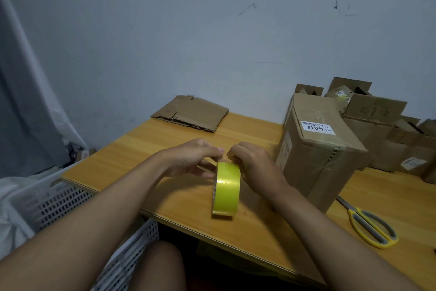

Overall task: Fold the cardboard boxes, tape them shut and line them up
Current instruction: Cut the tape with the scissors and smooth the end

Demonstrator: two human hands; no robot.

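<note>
Left hand (188,158) and right hand (253,163) both pinch the tape (226,189) upright on the worktop (141,149), likely picking for its loose end.

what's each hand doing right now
Left hand: pinching the top of the tape roll.
Right hand: fingers curled on the tape roll's top.

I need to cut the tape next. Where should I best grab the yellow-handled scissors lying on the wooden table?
Probably by the yellow handle loops of the yellow-handled scissors, coming from above on the near right. They lie flat, closed, handles toward you, blades pointing away toward the tall cardboard box.
</note>
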